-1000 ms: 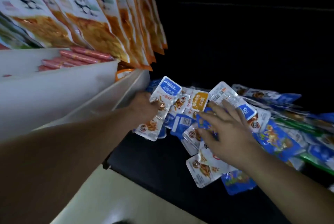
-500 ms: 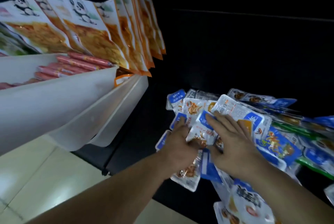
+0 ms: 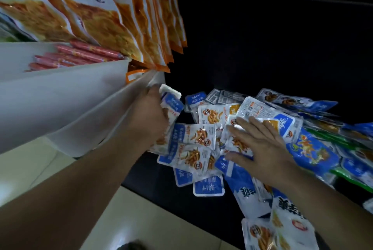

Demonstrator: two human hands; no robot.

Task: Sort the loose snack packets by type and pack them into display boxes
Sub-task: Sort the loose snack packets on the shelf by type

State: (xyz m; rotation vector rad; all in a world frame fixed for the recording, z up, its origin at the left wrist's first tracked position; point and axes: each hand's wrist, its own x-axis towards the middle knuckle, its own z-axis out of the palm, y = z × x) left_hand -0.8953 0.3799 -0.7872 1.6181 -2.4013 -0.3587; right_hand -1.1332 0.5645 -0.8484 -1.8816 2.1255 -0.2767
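The left hand (image 3: 148,112) grips a stack of blue-and-white snack packets (image 3: 171,102) at the lip of the white display box (image 3: 80,108) — apparently ready to drop them in. The right hand (image 3: 260,142) lies flat, fingers spread, on the loose pile (image 3: 201,140) — probably pinning it.

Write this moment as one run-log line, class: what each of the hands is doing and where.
left hand: grips blue-and-white packets beside white bin | right hand: flat on packet pile | stage: sorting

The packets (image 3: 193,144) were blue and white with orange food prints; hanging bags (image 3: 105,21) orange with pandas; sausages (image 3: 80,56) red.
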